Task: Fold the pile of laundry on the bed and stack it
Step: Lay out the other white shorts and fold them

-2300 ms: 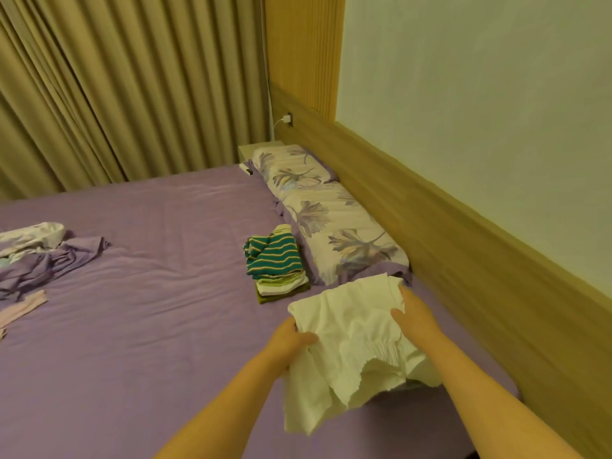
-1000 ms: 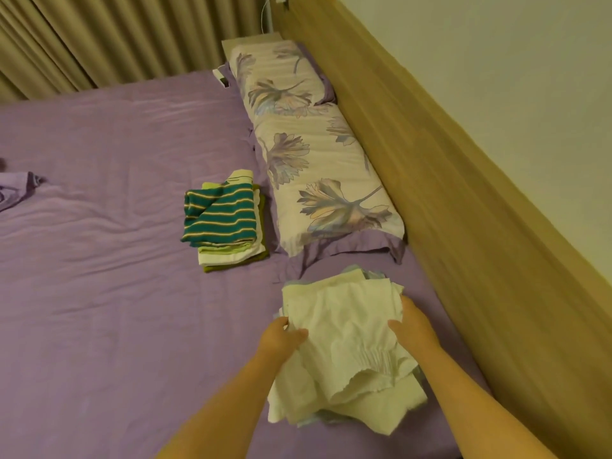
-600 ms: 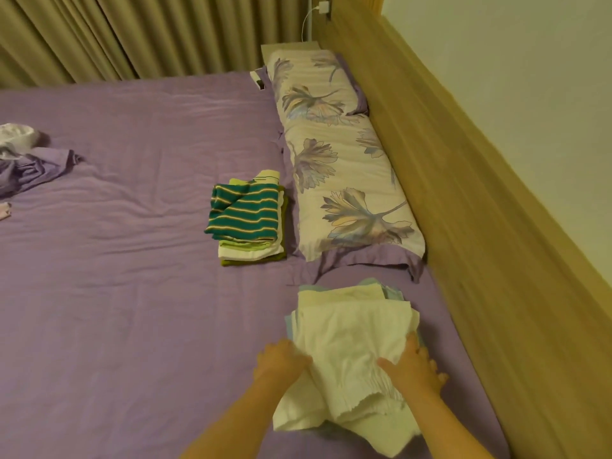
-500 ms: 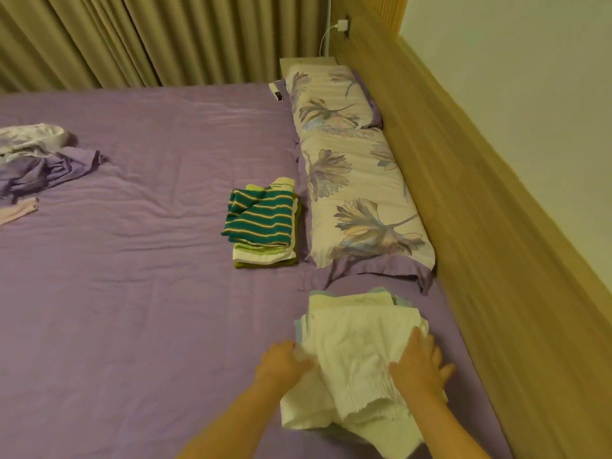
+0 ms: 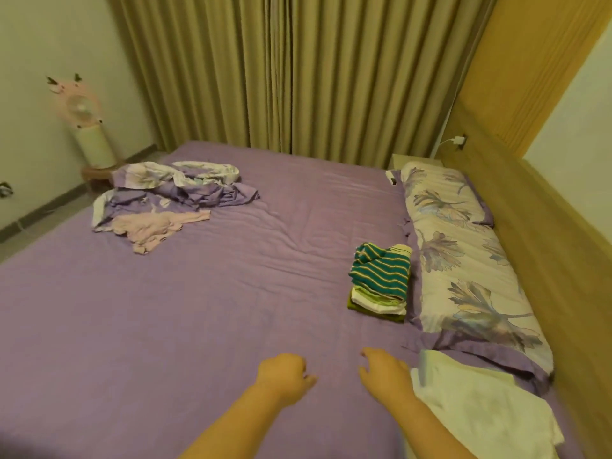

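Both empty: left hand [image 5: 281, 376] loosely curled, right hand [image 5: 385, 372] relaxed, over the bed [image 5: 198, 309]. Beside the right forearm, folded white stack [image 5: 480, 402]; striped stack [image 5: 381, 283] against the pillow [image 5: 463, 260]. Best next: reach to the far-left unfolded pile [image 5: 165, 200], lift just the pink garment [image 5: 155, 226], spread flat before folding.

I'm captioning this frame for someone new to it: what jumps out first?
The green striped stack of folded clothes beside the flowered pillows, and the crumpled pile of unfolded laundry at the bed's far left. Nearest, both empty hands, left hand and right hand, hover by the white stack.
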`<state>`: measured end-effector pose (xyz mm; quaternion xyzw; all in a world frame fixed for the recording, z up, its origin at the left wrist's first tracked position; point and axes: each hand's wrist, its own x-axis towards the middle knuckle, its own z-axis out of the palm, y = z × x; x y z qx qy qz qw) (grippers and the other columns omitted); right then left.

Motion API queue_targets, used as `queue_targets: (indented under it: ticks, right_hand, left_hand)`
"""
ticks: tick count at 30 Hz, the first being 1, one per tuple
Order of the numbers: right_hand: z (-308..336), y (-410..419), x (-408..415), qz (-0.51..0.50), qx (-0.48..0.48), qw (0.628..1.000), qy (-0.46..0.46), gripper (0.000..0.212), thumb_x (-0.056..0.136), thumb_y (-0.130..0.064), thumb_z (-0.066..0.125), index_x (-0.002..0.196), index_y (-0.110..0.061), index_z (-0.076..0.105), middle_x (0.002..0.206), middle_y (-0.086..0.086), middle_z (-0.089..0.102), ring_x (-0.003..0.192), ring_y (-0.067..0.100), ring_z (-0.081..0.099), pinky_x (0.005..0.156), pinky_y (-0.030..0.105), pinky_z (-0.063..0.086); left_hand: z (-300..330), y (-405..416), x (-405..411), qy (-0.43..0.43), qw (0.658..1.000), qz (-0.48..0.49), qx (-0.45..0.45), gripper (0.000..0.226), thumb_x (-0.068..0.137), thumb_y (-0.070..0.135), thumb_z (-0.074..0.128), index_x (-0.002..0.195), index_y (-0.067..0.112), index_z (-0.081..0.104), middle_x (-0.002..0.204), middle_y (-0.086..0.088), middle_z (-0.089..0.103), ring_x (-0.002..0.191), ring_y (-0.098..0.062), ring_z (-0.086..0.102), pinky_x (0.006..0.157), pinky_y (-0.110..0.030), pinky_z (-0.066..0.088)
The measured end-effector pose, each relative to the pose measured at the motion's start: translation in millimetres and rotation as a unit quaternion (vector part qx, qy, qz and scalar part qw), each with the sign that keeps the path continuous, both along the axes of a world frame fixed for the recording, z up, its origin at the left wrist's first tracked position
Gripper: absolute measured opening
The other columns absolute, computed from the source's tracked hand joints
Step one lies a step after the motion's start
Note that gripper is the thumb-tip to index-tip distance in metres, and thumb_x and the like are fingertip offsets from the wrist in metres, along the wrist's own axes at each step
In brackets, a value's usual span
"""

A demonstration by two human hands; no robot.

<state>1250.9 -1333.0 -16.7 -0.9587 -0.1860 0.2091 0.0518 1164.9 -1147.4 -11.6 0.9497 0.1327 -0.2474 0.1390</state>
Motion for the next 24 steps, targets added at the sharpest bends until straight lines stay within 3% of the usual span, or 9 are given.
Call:
queue_targets:
  ticks: [13, 20, 24]
  right_hand:
    - [20.7, 302.4, -186.1, 0.204, 0.048, 0.978, 0.010, 0.048, 0.097, -0.049, 0.039, 0.139, -0.026, 0.044, 0.139, -0.005, 0.050, 0.128, 0.015, 0.045, 0.104, 0.031, 0.033]
    - [31.2, 379.0, -193.0, 0.255, 0.051, 0.965, -0.011, 0.049, 0.097, -0.049, 0.040, 0.140, -0.024, 0.043, 0.141, -0.002, 0.049, 0.129, 0.016, 0.045, 0.104, 0.031, 0.033]
    - [22.7, 406.4, -165.9, 0.270, 0.033, 0.962, -0.005, 0.047, 0.097, -0.045, 0.042, 0.139, -0.023, 0.044, 0.138, 0.001, 0.052, 0.127, 0.020, 0.048, 0.103, 0.035, 0.036]
  left_hand:
    - [27.1, 257.0, -232.4, 0.003, 0.980, 0.200, 0.017, 0.048, 0.096, 0.053, 0.040, 0.117, 0.014, 0.059, 0.118, -0.007, 0.061, 0.108, -0.027, 0.058, 0.088, -0.034, 0.047]
    - [34.4, 321.9, -250.4, -0.023, 0.966, 0.257, 0.016, 0.048, 0.095, 0.054, 0.042, 0.116, 0.015, 0.061, 0.120, -0.006, 0.062, 0.109, -0.026, 0.058, 0.088, -0.034, 0.047]
    - [33.2, 339.6, -235.3, 0.002, 0.966, 0.257, 0.040, 0.045, 0.096, 0.050, 0.042, 0.114, 0.014, 0.061, 0.117, -0.008, 0.062, 0.108, -0.029, 0.058, 0.088, -0.036, 0.047]
